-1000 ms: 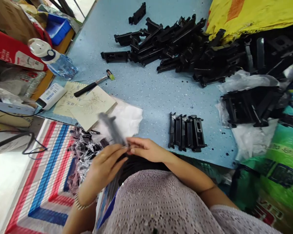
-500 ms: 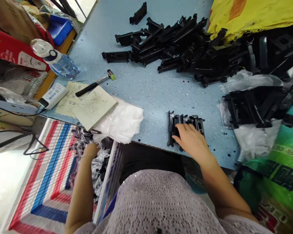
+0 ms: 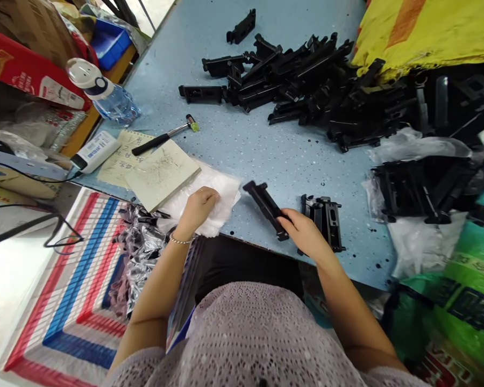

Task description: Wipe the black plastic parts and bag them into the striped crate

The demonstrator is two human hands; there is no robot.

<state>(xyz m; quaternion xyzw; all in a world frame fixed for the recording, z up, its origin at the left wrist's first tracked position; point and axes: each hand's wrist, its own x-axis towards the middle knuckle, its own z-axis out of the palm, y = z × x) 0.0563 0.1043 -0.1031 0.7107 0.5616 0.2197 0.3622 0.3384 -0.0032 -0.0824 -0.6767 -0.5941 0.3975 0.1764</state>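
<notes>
My left hand (image 3: 198, 208) is over the stack of thin white plastic bags (image 3: 226, 193), its fingers pinched together at the top bag. My right hand (image 3: 304, 232) grips one end of a black plastic part (image 3: 265, 205), which is tilted above the blue table. Just right of it, a few more black parts (image 3: 329, 223) stand side by side near the table's front edge. A large heap of similar black parts (image 3: 290, 75) lies across the back of the table.
A hammer (image 3: 161, 138) lies beside a worn pad (image 3: 165, 172) at the left. A water bottle (image 3: 115, 105) and a white device (image 3: 98, 152) stand near the left edge. Below is a striped basket (image 3: 70, 290) with wrapped parts. Bagged parts (image 3: 423, 185) sit at the right.
My left hand has come up from the basket to the white bags. My right hand has lifted one black part from the row and moved it left. The view has shifted slightly.
</notes>
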